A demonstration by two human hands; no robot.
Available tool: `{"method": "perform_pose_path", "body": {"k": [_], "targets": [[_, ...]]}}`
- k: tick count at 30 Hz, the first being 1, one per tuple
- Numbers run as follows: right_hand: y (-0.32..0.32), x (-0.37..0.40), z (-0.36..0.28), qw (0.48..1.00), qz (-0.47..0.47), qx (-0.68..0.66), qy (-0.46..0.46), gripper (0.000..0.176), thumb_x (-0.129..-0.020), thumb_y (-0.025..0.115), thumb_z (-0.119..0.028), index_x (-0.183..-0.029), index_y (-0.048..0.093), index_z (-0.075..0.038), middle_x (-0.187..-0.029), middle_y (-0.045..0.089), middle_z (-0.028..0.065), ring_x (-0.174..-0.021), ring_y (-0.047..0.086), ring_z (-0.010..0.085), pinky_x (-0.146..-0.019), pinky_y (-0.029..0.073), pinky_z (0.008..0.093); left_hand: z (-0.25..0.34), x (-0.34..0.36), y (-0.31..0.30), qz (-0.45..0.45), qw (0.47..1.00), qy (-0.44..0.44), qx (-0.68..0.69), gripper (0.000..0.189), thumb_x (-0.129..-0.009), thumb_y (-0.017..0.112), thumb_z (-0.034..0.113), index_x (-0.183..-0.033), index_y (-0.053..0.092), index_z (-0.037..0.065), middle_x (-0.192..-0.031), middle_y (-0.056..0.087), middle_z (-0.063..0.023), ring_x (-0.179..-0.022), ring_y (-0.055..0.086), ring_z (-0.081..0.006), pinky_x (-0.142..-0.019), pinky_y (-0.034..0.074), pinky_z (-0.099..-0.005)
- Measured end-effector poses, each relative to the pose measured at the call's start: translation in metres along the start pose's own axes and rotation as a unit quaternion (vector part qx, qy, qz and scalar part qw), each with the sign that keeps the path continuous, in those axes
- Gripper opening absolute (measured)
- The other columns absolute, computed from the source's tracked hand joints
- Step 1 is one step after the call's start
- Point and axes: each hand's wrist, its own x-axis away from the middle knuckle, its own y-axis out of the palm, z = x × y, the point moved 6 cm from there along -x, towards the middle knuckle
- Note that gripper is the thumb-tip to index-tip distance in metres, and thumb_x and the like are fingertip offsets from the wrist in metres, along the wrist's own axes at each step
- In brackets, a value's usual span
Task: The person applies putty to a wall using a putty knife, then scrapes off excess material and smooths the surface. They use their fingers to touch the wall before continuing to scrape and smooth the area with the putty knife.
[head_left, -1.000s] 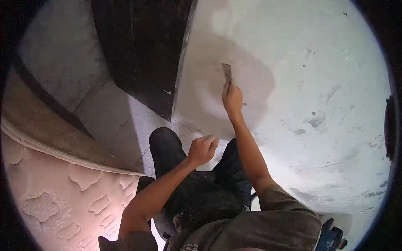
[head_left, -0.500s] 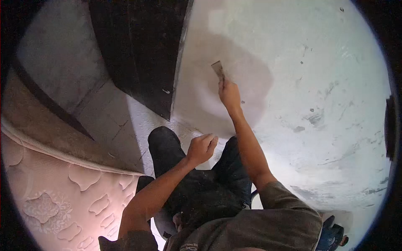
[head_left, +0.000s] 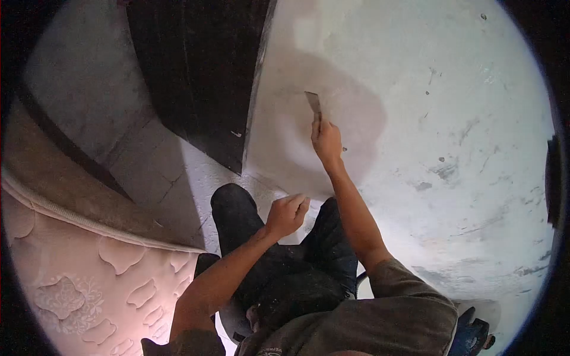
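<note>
My right hand grips a small flat scraper and presses its blade against a white wall, inside a darker greyish patch on the plaster. My left hand hovers curled above my knees in dark trousers; whether it holds anything small I cannot tell. I crouch close to the wall.
A dark wooden door stands left of the wall edge. A pink quilted mattress fills the lower left. Pale floor tiles lie between them. Scuffs and marks dot the wall on the right.
My right hand moved the scraper slightly left and up across the dark patch, then a little down again. My left hand stayed in place.
</note>
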Motion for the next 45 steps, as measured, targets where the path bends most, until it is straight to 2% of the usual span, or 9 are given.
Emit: {"method": "perform_pose_path", "body": {"k": [2,5,8,11,26,29,40,43,45], "targets": [[-0.006,-0.004,-0.008,0.998,0.039,-0.046,-0.012,0.017,-0.091,0.052,-0.017,-0.099,0.055,-0.002,-0.071,0.061,0.0235,-0.063,0.059,0.0429,-0.055,0.046,0.0512,-0.003,-0.001,0.000,0.006,1.000,0.000,-0.002,0.025,-0.090,0.053,0.019,-0.073,0.050,0.002,-0.066,0.054,-0.0178,-0.063,0.056,-0.0393,-0.055,0.042,-0.0455],[0.005,-0.001,0.003,0.997,-0.054,0.018,0.044,0.016,-0.091,0.052,-0.018,-0.097,0.055,-0.003,-0.070,0.061,0.0229,-0.063,0.059,0.0425,-0.056,0.046,0.0512,-0.003,0.004,0.005,0.011,1.000,0.005,-0.001,0.025,-0.091,0.053,0.019,-0.074,0.050,0.001,-0.066,0.054,-0.0180,-0.063,0.056,-0.0392,-0.055,0.042,-0.0455],[0.000,-0.001,-0.002,0.999,0.026,-0.022,-0.005,0.018,-0.092,0.051,-0.020,-0.095,0.055,-0.003,-0.072,0.062,0.0231,-0.065,0.059,0.0431,-0.057,0.046,0.0523,-0.001,-0.002,-0.002,0.012,1.000,0.006,-0.002,0.025,-0.091,0.053,0.019,-0.074,0.050,0.001,-0.066,0.054,-0.0183,-0.063,0.056,-0.0389,-0.055,0.042,-0.0456],[0.007,0.000,0.011,0.995,-0.062,0.042,0.068,0.018,-0.092,0.051,-0.021,-0.096,0.055,-0.004,-0.071,0.061,0.0226,-0.065,0.059,0.0431,-0.057,0.047,0.0520,-0.001,0.002,0.002,-0.010,1.000,-0.006,0.010,0.025,-0.091,0.052,0.019,-0.074,0.050,0.001,-0.066,0.053,-0.0183,-0.063,0.056,-0.0385,-0.055,0.042,-0.0455],[-0.003,-0.004,0.000,0.999,0.027,-0.022,-0.034,0.021,-0.092,0.051,-0.020,-0.107,0.057,-0.006,-0.068,0.060,0.0229,-0.062,0.059,0.0427,-0.055,0.046,0.0507,-0.001,0.000,-0.002,-0.010,1.000,-0.011,-0.001,0.023,-0.090,0.054,0.018,-0.074,0.051,0.001,-0.065,0.054,-0.0168,-0.062,0.056,-0.0378,-0.054,0.042,-0.0443],[0.004,0.003,0.019,0.999,-0.010,0.010,0.036,0.018,-0.091,0.052,-0.020,-0.102,0.057,-0.006,-0.067,0.060,0.0224,-0.062,0.059,0.0415,-0.055,0.046,0.0504,0.000,0.003,0.004,-0.005,1.000,-0.010,0.000,0.023,-0.090,0.054,0.018,-0.074,0.051,0.002,-0.065,0.053,-0.0168,-0.062,0.057,-0.0380,-0.054,0.042,-0.0445],[-0.016,0.001,0.000,0.995,0.083,-0.030,-0.038,0.015,-0.091,0.053,-0.019,-0.089,0.052,-0.004,-0.065,0.059,0.0212,-0.058,0.058,0.0409,-0.050,0.045,0.0507,0.001,0.002,0.002,0.018,1.000,-0.001,0.003,0.025,-0.091,0.052,0.019,-0.073,0.049,0.001,-0.065,0.053,-0.0175,-0.061,0.056,-0.0379,-0.054,0.042,-0.0445],[0.005,-0.003,0.010,0.997,-0.023,0.069,-0.035,0.013,-0.090,0.054,-0.017,-0.091,0.052,-0.004,-0.065,0.059,0.0206,-0.055,0.057,0.0403,-0.049,0.044,0.0499,0.001,0.002,0.005,-0.010,1.000,0.005,-0.002,0.025,-0.091,0.052,0.019,-0.073,0.050,0.001,-0.064,0.053,-0.0175,-0.060,0.055,-0.0379,-0.054,0.042,-0.0448],[-0.011,-0.003,-0.002,0.999,0.022,0.030,-0.013,0.014,-0.091,0.054,-0.018,-0.090,0.053,-0.004,-0.066,0.060,0.0206,-0.057,0.058,0.0405,-0.050,0.045,0.0499,0.004,0.002,0.002,0.007,1.000,0.018,-0.011,0.025,-0.091,0.052,0.018,-0.073,0.050,0.001,-0.064,0.053,-0.0176,-0.060,0.055,-0.0382,-0.054,0.041,-0.0453]]}}
